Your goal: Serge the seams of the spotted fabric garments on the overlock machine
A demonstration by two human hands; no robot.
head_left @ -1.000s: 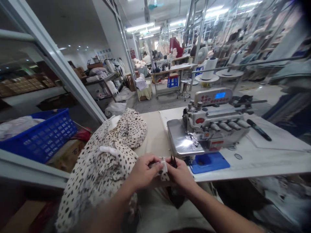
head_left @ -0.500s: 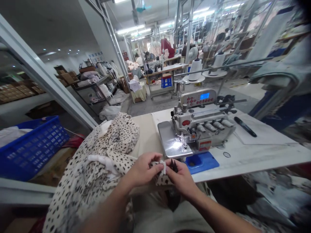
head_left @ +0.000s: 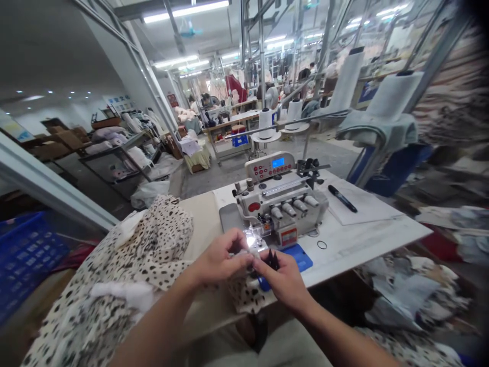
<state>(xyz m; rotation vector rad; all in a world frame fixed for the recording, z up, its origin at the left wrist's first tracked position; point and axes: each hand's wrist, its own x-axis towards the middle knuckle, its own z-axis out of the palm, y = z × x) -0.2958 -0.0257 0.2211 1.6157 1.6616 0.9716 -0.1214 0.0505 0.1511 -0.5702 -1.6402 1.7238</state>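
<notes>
My left hand (head_left: 225, 259) pinches the edge of a cream fabric piece with black spots (head_left: 244, 296) between thumb and fingers. Meeting it at the same edge, my right hand (head_left: 281, 279) has its thumb and fingertips closed on the fabric. Black thread snips (head_left: 272, 260) are tucked in the right hand, their two points facing up. The fabric piece hangs below both hands, and a white part at the pinched edge is mostly hidden. Just beyond the fingers stands an overlock sewing machine (head_left: 282, 201) with its lamp lit.
Spotted cloth (head_left: 160, 229) is heaped along the left of the table (head_left: 367, 239). A black marker (head_left: 343, 199) lies on paper at the right, with a dark ring (head_left: 322, 244) nearer. Beyond are a blue basket (head_left: 26, 255) and thread cones (head_left: 347, 79).
The view has turned right, so the machine and cloth heap appear further left. Both hands still grip the fabric edge, and more of the piece shows hanging beneath them.
</notes>
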